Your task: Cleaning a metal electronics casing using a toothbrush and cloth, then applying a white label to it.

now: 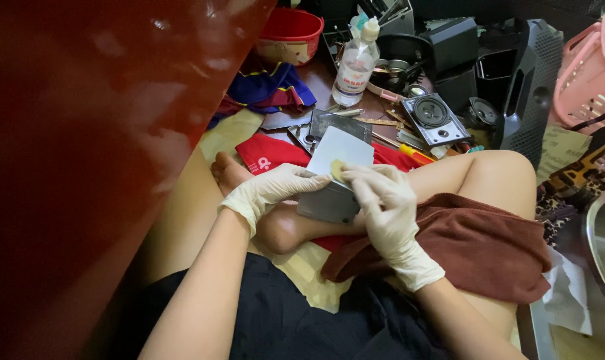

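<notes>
Over her lap, the gloved right hand presses a yellowish pad onto a grey metal box, fingers pinched. The left hand grips the box's side. Beyond: bottle, speaker.

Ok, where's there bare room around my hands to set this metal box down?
Little. One free patch: pale cloth between the red panel and blue garment. Another: brown towel right of the right hand. Beyond the metal box, it's crowded: bottle, speaker, tools.
</notes>
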